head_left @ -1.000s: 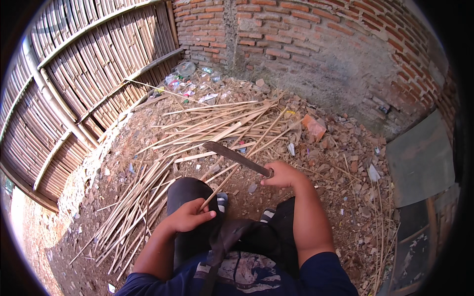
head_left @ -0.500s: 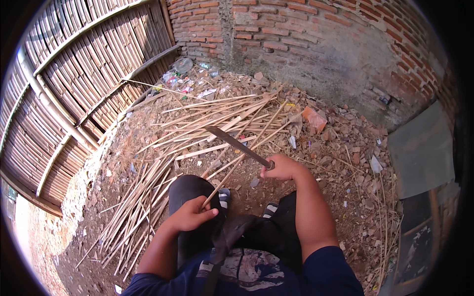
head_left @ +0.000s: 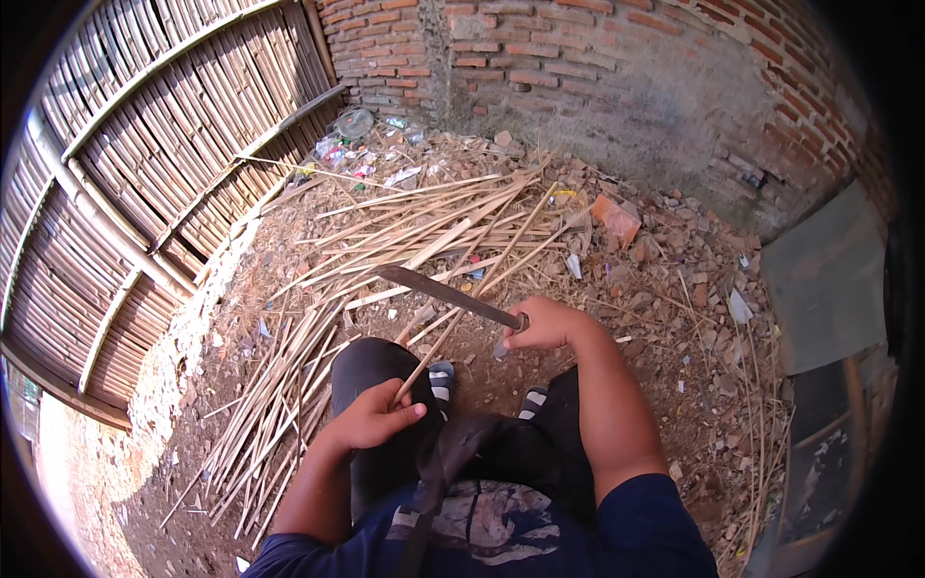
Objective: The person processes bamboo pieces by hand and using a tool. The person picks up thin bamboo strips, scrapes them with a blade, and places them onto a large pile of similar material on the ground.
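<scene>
My right hand [head_left: 547, 323] grips the handle of a long dark machete [head_left: 448, 295], whose blade points up and left across the ground. My left hand [head_left: 371, 416] rests on my left knee and holds the near end of a thin bamboo strip [head_left: 477, 289], which runs up and right under the blade toward the pile. The blade lies across that strip about halfway along it. My legs, in dark trousers, and my striped sandals [head_left: 440, 377] sit just below the blade.
A heap of split bamboo strips [head_left: 385, 250] covers the dirt ahead and to my left. A woven bamboo fence [head_left: 125, 183] stands on the left, a brick wall [head_left: 578, 67] behind. Brick rubble [head_left: 617, 217] and litter lie ahead; a grey panel [head_left: 819, 279] leans at right.
The machete blade has swung a little lower and flatter, now crossing the strip. My left hand keeps its hold on the strip at my knee.
</scene>
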Action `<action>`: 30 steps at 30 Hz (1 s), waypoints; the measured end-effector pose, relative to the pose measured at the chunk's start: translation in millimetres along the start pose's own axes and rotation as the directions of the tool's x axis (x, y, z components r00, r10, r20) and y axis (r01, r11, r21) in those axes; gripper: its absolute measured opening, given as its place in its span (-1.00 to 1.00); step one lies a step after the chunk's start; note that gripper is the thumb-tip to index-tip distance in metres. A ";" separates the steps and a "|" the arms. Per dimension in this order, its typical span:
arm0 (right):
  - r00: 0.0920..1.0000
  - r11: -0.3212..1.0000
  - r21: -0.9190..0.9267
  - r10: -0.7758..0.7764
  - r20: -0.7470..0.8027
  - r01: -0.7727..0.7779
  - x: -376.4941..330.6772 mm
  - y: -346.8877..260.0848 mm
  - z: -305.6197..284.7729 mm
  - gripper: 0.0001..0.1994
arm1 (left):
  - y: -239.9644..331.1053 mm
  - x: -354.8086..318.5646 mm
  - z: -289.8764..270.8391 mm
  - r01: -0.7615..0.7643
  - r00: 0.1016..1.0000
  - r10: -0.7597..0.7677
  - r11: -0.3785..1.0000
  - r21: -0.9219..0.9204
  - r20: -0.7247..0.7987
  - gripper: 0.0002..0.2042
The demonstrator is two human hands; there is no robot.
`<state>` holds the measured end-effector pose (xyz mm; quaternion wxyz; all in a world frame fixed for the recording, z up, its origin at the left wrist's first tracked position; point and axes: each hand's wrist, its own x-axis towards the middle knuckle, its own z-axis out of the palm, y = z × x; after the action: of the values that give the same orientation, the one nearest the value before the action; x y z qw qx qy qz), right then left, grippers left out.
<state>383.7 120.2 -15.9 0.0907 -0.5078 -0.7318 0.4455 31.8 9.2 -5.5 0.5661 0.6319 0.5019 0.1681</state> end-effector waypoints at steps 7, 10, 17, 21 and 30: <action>0.991 0.995 0.047 0.089 -0.097 -0.084 -10.3 -2.3 -5.7 -0.72 | 2.7 0.4 -0.6 -0.042 0.999 0.042 0.999 0.004 0.006 -0.73; 0.999 0.998 -0.067 0.016 -0.033 -0.018 -4.6 -12.2 7.9 -0.74 | 0.2 1.3 -0.8 -0.008 1.000 0.008 0.999 -0.053 0.001 -0.70; 0.996 0.992 -0.102 -0.067 0.062 0.073 4.3 -11.2 17.6 -0.64 | 3.7 -0.6 1.5 -0.003 1.000 0.003 1.000 0.003 -0.012 -0.72; 0.999 1.000 0.013 0.020 -0.026 -0.020 1.4 8.3 1.1 -0.68 | 5.2 0.8 0.9 -0.011 1.000 0.011 0.999 0.044 -0.011 -0.72; 1.000 0.998 -0.050 0.031 0.001 -0.031 2.3 -8.1 11.3 -0.67 | 0.2 -0.9 0.6 -0.017 1.000 0.017 1.000 -0.002 -0.018 -0.72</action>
<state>370.7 115.0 -17.2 0.0705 -0.5205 -0.7348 0.4291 31.9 8.1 -5.2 0.5609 0.6341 0.5013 0.1792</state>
